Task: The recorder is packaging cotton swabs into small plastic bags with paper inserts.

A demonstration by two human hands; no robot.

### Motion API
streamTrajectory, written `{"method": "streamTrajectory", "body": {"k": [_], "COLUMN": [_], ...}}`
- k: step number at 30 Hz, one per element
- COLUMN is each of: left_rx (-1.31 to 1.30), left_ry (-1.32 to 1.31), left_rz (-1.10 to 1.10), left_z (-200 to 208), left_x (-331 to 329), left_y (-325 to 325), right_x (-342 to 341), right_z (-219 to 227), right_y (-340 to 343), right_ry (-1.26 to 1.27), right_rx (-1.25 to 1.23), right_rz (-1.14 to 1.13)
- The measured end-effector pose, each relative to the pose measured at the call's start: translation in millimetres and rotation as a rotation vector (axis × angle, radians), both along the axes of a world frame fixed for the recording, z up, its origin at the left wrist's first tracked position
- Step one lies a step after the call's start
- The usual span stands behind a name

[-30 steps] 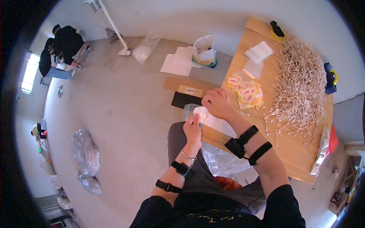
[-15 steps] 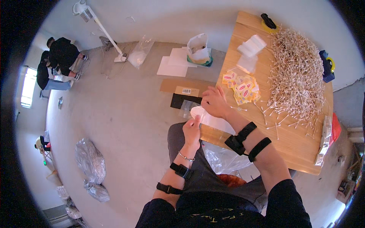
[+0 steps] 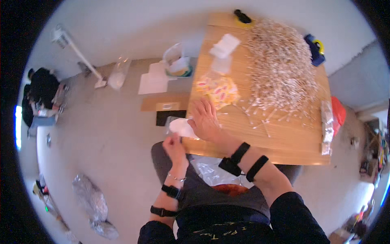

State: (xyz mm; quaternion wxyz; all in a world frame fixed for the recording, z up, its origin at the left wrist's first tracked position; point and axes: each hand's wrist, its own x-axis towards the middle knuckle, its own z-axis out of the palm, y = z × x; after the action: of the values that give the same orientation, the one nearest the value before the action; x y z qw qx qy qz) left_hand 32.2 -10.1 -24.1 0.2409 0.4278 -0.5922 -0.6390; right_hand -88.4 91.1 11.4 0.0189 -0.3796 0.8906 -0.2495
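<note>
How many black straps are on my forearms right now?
4 in view: left wrist-side strap, left elbow-side strap, right wrist-side strap, and right elbow-side strap.

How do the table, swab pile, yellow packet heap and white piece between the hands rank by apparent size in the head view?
Table
Swab pile
Yellow packet heap
White piece (partly hidden; visible part only)

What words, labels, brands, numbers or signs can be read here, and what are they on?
Black short-sleeved shirt: yellow lettering, partly legible; I don't copy its wording.
Yellow-and-white flat printed pieces on the light wooden table: red oval marks, too small and blurred to read.
Small white rectangular label on the flat brown cardboard: too blurred to read.
White flat piece by the right hand: no print discernible.
</note>
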Motion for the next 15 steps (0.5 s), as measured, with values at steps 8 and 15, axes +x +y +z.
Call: {"method": "streamTrajectory", "body": {"k": [8, 15], "left_rx": [-1.104, -1.343], "left_ry": [0.077, 0.217], "left_rz": [-0.539, -1.029], "left_z": [31.0, 40.6], "left_x": [-32.7, -107.8], "left_y": [59.8, 115.3], "right_x": [22.3, 28.8], "right_z": [-17.5, -20.0], "right_y": [160.3, 192.1], "right_ry": [0.159, 0.117], "right_rx": [-0.07, -0.116], "right_rz": [-0.739, -0.667]}}
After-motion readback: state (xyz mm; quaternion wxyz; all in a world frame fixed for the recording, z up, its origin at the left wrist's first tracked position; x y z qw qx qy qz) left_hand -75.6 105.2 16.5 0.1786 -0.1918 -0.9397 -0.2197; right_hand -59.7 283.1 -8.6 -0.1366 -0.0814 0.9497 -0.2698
